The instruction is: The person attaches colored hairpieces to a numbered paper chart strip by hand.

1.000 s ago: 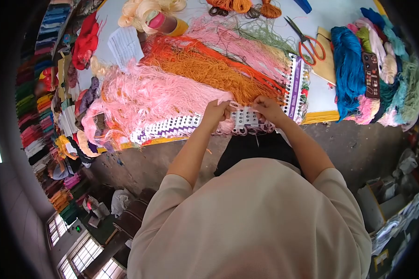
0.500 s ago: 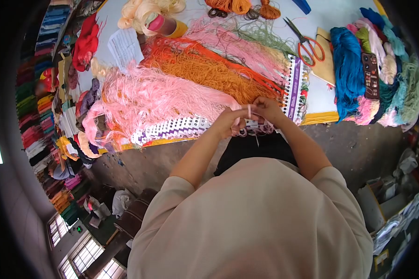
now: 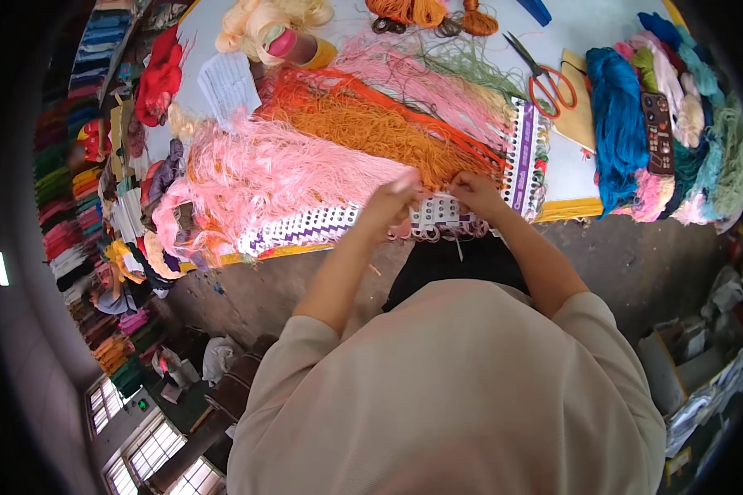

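My left hand (image 3: 388, 208), slightly blurred, is closed at the table's front edge, with pink thread (image 3: 409, 179) at its fingertips. My right hand (image 3: 475, 196) is beside it on the right, thumb and fingers pinched together; what lies between them is too small to make out. Between the hands shows a white punched card strip (image 3: 434, 214) with a row of holes. Pink threads (image 3: 264, 165) spread out to the left of my hands, and orange-brown threads (image 3: 380, 124) lie just beyond them. Another holed card with purple print (image 3: 522, 157) stands right of my right hand.
Red-handled scissors (image 3: 551, 91) lie at the back right. Blue yarn skeins (image 3: 615, 124) and a dark remote-like object (image 3: 657, 136) are farther right. A thread cone (image 3: 301, 48), a written paper sheet (image 3: 229, 87) and cream skeins (image 3: 248, 21) are at the back left. Stacked coloured yarn (image 3: 58, 190) lines the left.
My hands, close together before, have come apart. The left has moved left and the white card strip between them shows more. The pink loop across the left fingers is no longer visible.
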Demonstrator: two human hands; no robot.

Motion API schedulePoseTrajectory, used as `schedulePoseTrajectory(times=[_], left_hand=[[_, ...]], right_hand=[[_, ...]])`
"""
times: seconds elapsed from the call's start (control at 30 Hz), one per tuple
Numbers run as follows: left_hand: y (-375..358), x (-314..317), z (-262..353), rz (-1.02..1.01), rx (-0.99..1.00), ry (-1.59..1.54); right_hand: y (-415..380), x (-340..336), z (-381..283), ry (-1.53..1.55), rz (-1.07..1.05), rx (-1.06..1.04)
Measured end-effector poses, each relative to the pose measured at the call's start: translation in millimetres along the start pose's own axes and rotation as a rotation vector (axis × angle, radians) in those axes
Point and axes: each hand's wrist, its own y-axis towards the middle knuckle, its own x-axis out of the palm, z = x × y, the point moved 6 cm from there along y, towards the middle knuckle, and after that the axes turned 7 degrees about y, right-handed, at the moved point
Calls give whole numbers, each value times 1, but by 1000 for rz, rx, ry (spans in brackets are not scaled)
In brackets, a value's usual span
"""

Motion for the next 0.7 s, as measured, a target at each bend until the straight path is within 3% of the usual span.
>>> schedulePoseTrajectory(times=[0.03,0.17,0.3,0.37,0.4,0.43,0.5,0.6,0.63,0.7], left_hand=[[-22,-13,12,-145,-125,-334],[-73,-99,39,-113,72,-571],[-114,-175,73,49,341,-739],[-126,-200,82,282,464,-807],[-135,-209,87,485,511,-577],[-137,-206,89,484,517,-578],[-142,-192,85,664,357,-158],[-123,-125,66,157,363,-96],[-115,-102,56,132,277,-181],[-113,-57,59,111,298,-160]], right_hand=[[0,1,1,3,0,-1],[2,3,3,-92,84,-89],[-2,4,-2,-78,98,-89],[-2,4,-2,-88,88,-89],[-3,5,-3,-99,77,-83],[-4,5,-5,-102,78,-88],[-6,8,-5,-80,90,-44],[-1,8,1,-103,99,-92],[-3,10,-1,-124,127,-86],[-6,15,-2,-130,173,-95]])
